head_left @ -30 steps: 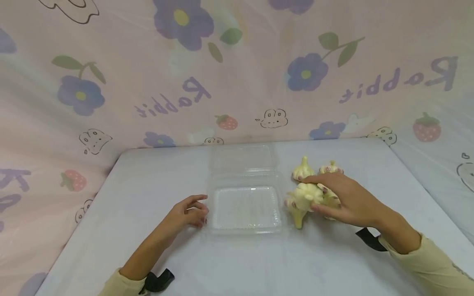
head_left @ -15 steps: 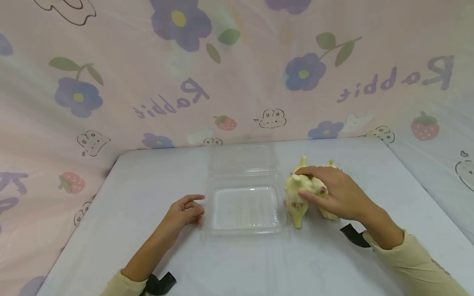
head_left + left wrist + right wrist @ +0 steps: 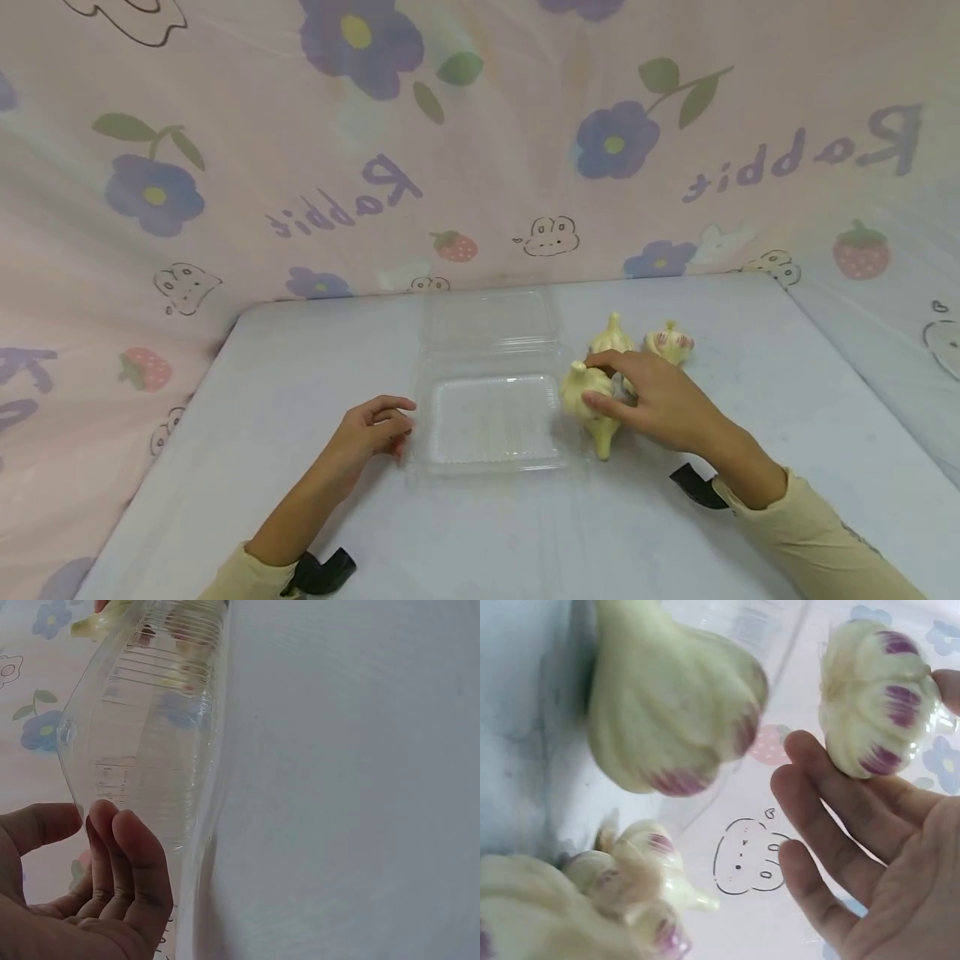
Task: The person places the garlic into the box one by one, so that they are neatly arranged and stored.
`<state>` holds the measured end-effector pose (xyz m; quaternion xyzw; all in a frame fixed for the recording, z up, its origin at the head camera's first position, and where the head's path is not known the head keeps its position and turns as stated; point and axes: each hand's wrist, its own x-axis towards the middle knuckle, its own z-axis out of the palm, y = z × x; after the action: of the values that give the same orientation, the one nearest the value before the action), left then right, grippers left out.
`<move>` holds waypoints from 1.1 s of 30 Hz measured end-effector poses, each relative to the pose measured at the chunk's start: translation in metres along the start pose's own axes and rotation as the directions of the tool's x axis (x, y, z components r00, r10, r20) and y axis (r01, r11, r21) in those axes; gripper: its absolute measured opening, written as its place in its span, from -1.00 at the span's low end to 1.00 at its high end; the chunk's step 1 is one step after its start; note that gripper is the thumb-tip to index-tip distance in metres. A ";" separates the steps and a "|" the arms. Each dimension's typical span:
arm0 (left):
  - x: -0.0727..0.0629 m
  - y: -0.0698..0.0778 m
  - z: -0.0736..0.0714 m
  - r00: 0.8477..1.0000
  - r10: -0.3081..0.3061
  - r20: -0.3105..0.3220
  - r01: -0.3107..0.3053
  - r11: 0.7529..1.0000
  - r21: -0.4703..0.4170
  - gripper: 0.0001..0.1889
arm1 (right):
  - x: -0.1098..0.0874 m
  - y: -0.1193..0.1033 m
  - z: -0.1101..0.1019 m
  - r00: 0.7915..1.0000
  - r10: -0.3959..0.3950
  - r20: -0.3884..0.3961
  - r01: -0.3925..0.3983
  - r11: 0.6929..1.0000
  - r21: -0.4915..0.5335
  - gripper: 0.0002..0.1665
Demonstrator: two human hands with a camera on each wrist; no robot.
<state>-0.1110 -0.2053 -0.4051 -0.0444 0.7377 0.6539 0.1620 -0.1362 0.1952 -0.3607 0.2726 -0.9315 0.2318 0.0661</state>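
Observation:
My right hand (image 3: 652,400) pinches a garlic bulb (image 3: 581,392) between thumb and fingertips, lifted beside the right edge of a clear plastic clamshell box (image 3: 495,468). In the right wrist view, the held garlic bulb (image 3: 881,701) shows purple streaks and hangs clear of the other bulbs. Another garlic bulb (image 3: 602,439) lies below it, stem toward me. My left hand (image 3: 371,433) is at the box's left edge; in the left wrist view, thumb and fingertips pinch the rim of the box (image 3: 67,735). The box stands open, its lid (image 3: 491,321) folded back.
More garlic bulbs lie right of the box: one bulb (image 3: 611,335) behind my right hand and another (image 3: 670,342) farther right. Part of the pile is hidden by that hand. A printed cloth (image 3: 495,167) rises behind the white table (image 3: 315,350).
My right hand has moved left with the garlic bulb, from over the pile toward the box's right edge, and the bulb has turned stem up. The left hand stays nearly still.

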 end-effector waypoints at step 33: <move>-0.004 0.004 -0.007 0.974 0.059 0.218 -0.067 0.997 0.027 -0.30 | 0.057 -0.051 -0.005 0.988 0.104 0.110 -0.123 0.976 0.181 -0.49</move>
<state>-0.1092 -0.2125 -0.3995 0.0534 0.7279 0.6467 0.2216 -0.1569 0.1323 -0.3217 0.2352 -0.9216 0.3080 -0.0200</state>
